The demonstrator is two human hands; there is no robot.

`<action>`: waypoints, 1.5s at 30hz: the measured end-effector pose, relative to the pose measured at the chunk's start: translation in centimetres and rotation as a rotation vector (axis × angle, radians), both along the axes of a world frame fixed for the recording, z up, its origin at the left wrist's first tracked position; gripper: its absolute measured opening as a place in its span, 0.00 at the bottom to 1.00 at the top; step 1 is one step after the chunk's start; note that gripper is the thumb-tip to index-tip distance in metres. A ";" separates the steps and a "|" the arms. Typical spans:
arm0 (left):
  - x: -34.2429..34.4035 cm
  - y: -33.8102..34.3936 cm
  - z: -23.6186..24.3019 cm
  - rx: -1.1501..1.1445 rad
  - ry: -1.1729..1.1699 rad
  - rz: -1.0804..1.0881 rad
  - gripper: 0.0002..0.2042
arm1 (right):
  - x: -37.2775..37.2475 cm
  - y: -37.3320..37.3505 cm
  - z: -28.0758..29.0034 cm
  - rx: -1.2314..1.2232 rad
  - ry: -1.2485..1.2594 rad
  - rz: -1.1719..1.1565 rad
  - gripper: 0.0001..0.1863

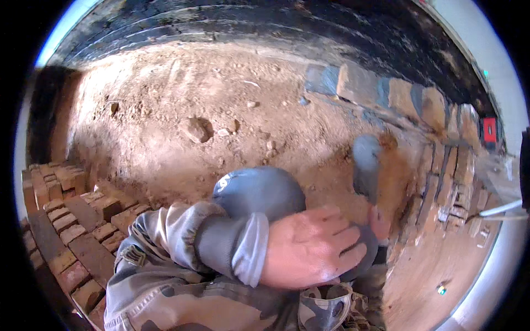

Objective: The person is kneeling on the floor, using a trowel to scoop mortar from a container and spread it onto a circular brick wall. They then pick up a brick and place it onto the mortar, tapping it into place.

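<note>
My left hand (312,248), in a grey cuff and camouflage sleeve, rests with its fingers bent over a dark rounded surface that looks like my right knee. Its fingers lie slightly apart and I see nothing gripped in them. Beyond that wrist is my other knee (259,193), covered in dark cloth with a white mark. My right hand (379,223) shows only partly past the left fingers, blurred and closed. From it a trowel (364,179) points away over the dirt, smeared by motion, with blue-grey mortar (366,151) seemingly on its end. The handle is hidden.
Brown dirt with loose stones (196,129) spreads ahead, up to a blackened wall (248,25). A row of bricks with grey mortar (408,98) curves along the right, meeting another brick course (441,171). Stacked bricks (72,231) stand at left. A red object (489,129) is far right.
</note>
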State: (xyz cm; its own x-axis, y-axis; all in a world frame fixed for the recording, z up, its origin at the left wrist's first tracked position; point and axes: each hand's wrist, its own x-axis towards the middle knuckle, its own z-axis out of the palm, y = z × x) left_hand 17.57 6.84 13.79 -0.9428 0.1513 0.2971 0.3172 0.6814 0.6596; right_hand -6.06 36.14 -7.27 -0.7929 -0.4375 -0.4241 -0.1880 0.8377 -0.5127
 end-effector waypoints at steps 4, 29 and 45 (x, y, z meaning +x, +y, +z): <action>0.5 -1.5 -1.7 0.051 -0.084 0.059 0.27 | -3.8 -14.3 1.0 -0.065 -0.404 0.096 0.20; 3.8 -11.0 -4.0 0.335 -0.118 0.155 0.28 | 7.9 -39.0 -0.2 -0.330 0.187 0.667 0.15; 5.6 -7.9 -0.6 0.205 -0.068 0.151 0.26 | 16.0 -36.8 -8.6 -0.707 -0.772 -0.385 0.22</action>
